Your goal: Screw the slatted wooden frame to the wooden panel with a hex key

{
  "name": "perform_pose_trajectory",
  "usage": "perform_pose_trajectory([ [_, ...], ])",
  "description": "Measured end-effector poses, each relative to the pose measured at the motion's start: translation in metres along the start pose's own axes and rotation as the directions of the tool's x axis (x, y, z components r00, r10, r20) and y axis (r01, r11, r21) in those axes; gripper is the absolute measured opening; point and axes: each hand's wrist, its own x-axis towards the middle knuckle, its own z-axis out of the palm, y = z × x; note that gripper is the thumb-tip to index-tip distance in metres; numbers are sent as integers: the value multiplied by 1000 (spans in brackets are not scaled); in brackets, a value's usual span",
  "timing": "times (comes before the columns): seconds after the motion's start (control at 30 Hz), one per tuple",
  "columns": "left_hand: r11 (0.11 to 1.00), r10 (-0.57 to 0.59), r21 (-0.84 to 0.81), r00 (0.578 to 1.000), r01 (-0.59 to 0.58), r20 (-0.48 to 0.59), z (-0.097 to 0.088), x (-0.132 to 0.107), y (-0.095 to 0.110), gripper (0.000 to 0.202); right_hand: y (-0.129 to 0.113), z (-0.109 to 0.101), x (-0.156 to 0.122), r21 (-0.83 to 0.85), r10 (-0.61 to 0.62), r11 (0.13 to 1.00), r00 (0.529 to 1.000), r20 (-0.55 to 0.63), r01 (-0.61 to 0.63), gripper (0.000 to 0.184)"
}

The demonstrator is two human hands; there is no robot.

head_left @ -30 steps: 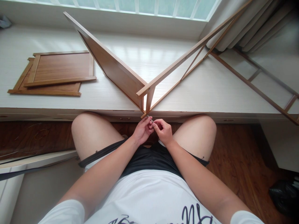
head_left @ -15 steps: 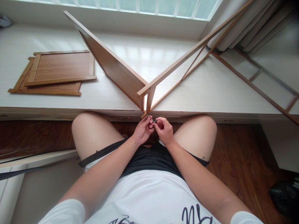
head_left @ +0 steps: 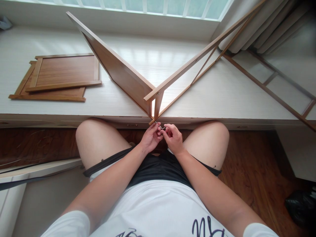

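Between my two hands is a hex key (head_left: 161,127), a small bent metal rod. Its tip points at the low near corner of a wooden ladder-like frame (head_left: 182,73); the exact contact is too small to see. My left hand (head_left: 151,137) is closed, thumb and fingers pinching the shaft close to the wood. The other end of the key sits in the pinch of my right hand (head_left: 174,137). A wooden panel (head_left: 118,67) stands on edge and meets the frame at this corner, forming a V. A metal fastener (head_left: 158,93) shows on the frame's upper end.
Two framed wooden panels (head_left: 66,70) lie stacked at the left on the white ledge (head_left: 118,42). Another ladder-like frame (head_left: 266,86) leans off the ledge at the right, near the grey curtain (head_left: 274,29). A black bag (head_left: 300,207) rests on the wooden floor.
The hex key's bend and my right fingertips have shifted very slightly. Both hands otherwise keep their place, and the wooden parts stay where they were.
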Motion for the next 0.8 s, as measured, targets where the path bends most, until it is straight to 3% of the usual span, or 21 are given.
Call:
perform_pose_trajectory([
  [0.17,1000,0,-1,1000,0,10,0,0,0,26,-1,0,2,14,-33,999,999,12,33,17],
  [0.3,1000,2,-2,1000,-2,10,0,0,1,27,-1,0,2,15,27,1000,1000,8,-27,18],
  [0.47,1000,5,29,1000,-5,6,2,0,2,22,-2,-2,3,33,106,993,985,135,-111,27],
  [0.8,998,-5,57,1000,5,-2,2,-2,2,23,-3,-3,4,46,126,990,983,135,-134,29],
])
